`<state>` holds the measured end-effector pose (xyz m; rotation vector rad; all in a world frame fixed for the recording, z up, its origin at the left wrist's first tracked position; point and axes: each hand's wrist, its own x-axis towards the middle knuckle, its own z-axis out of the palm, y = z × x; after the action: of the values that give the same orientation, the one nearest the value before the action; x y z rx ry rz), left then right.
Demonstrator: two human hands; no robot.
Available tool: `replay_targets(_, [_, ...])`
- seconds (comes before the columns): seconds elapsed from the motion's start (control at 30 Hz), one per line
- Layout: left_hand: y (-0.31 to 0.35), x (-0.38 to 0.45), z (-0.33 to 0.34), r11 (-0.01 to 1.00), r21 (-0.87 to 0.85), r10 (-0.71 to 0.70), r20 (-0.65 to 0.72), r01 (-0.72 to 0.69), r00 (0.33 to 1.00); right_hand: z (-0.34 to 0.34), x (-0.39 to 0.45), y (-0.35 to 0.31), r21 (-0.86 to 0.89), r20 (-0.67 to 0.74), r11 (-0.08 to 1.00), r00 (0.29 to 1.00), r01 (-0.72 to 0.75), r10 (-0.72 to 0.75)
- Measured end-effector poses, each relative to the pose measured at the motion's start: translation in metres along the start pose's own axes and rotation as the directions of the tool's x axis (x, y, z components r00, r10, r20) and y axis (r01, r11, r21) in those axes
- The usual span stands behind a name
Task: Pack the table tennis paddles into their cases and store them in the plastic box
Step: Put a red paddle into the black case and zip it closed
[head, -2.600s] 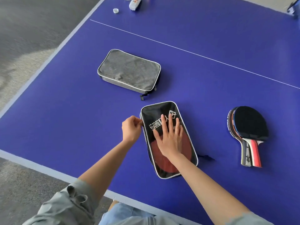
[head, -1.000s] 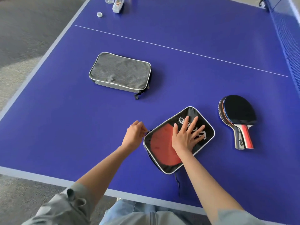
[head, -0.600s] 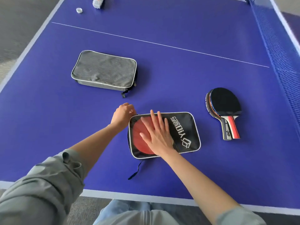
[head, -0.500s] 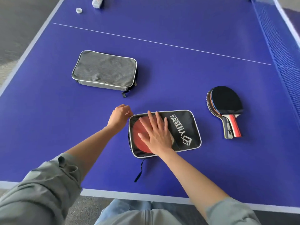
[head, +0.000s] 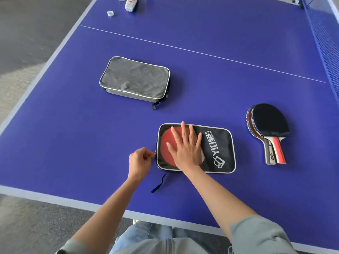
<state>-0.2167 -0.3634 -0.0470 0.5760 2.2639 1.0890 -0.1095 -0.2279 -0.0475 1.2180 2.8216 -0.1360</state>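
A black paddle case [head: 218, 151] with a red disc and white lettering lies flat near the front of the blue table [head: 73, 136]. My right hand [head: 185, 149] presses flat on it, fingers spread. My left hand [head: 139, 162] pinches the zipper pull [head: 155, 152] at the case's left edge. Stacked paddles [head: 267, 125], black rubber on top, lie to the right with handles toward me. A grey case [head: 134, 79] lies shut farther back on the left. No plastic box is in view.
The net [head: 324, 43] runs along the right side. A small white cap [head: 110, 13] and a white bottle-like object [head: 130, 4] sit at the far left corner. The black case's strap [head: 159, 183] trails toward the table's near edge.
The black case was turned from upright to lying sideways. My left hand slid the zipper pull from the case's top-left corner down along its left edge. My right hand stayed pressed on it.
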Motion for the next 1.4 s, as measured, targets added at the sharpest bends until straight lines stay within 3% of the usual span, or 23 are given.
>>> replay_targets(0.3, [-0.010,-0.043,0.004,0.999,0.021,0.046,0.011,-0.047,0.999,0.001,0.005,-0.006,0.037,-0.023,0.997,0.998,-0.061,0.062])
replay_targets(0.5, [0.000,-0.065,0.032,0.995,-0.079,-0.064,-0.042,0.061,0.997,0.000,0.004,-0.011,0.034,0.001,0.996,0.997,-0.078,0.078])
replay_targets(0.73, [0.002,-0.057,0.017,0.990,-0.134,0.040,-0.102,-0.053,0.994,-0.008,0.004,-0.009,0.085,0.044,0.995,0.998,-0.059,0.055])
replay_targets(0.83, [0.008,-0.045,0.011,0.989,-0.129,0.051,-0.148,-0.070,0.988,-0.017,0.003,0.001,0.213,0.055,0.977,0.998,0.003,-0.015])
replay_targets(0.9, [0.017,-0.033,0.012,0.992,-0.082,0.090,-0.109,-0.099,0.990,-0.024,-0.004,0.018,0.390,-0.015,0.921,1.000,0.012,-0.007])
replay_targets(1.0, [0.031,-0.013,0.023,0.992,-0.024,0.126,0.028,-0.126,0.992,-0.029,-0.025,0.062,0.444,-0.171,0.883,0.953,-0.154,0.252])
replay_targets(1.07, [0.040,-0.001,0.031,0.997,-0.006,0.083,0.062,-0.083,0.995,-0.029,-0.038,0.094,0.483,-0.088,0.795,0.882,-0.369,0.463])
replay_targets(1.13, [0.046,0.007,0.039,1.000,-0.009,0.018,0.043,-0.018,0.999,-0.027,-0.047,0.115,0.617,0.088,0.622,0.828,-0.482,0.554])
replay_targets(1.23, [0.050,0.012,0.048,0.995,0.016,-0.094,-0.002,0.094,0.996,-0.022,-0.052,0.118,0.793,0.189,0.401,0.812,-0.458,0.553])
replay_targets(1.4, [0.043,0.023,0.035,0.985,0.021,-0.170,-0.116,0.174,0.979,-0.021,-0.052,0.091,0.840,0.207,0.293,0.768,-0.457,0.605])
